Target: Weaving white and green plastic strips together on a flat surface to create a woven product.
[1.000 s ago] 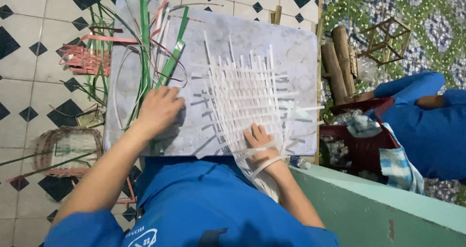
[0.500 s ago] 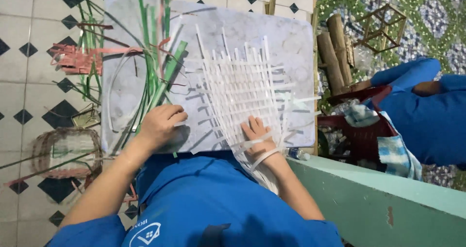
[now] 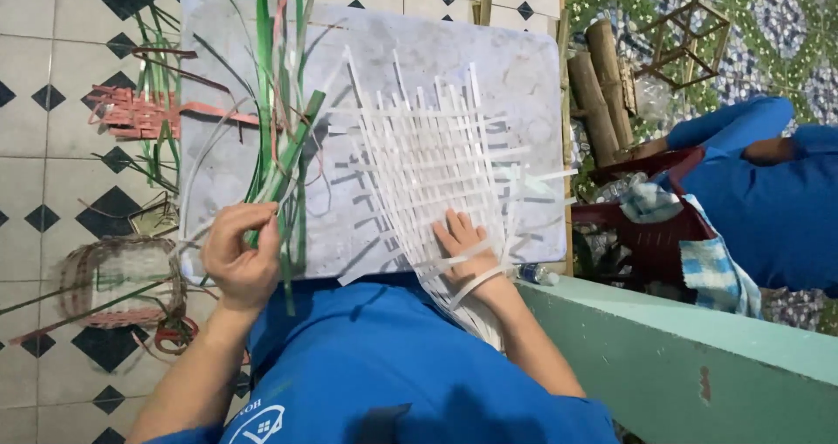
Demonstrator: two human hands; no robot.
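Your left hand (image 3: 240, 256) has its fingers clamped on a green strip (image 3: 278, 178) at the near left edge of the tabletop (image 3: 489, 77). Your right hand (image 3: 463, 245) presses flat, fingers apart, on the white woven mat (image 3: 436, 156) at centre. Next, thread the strip into the weave. No labels visible.

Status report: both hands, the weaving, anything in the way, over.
Left hand pinching green strips. Right hand flat on white woven mat. Loose strips lie beside the mat on grey board.
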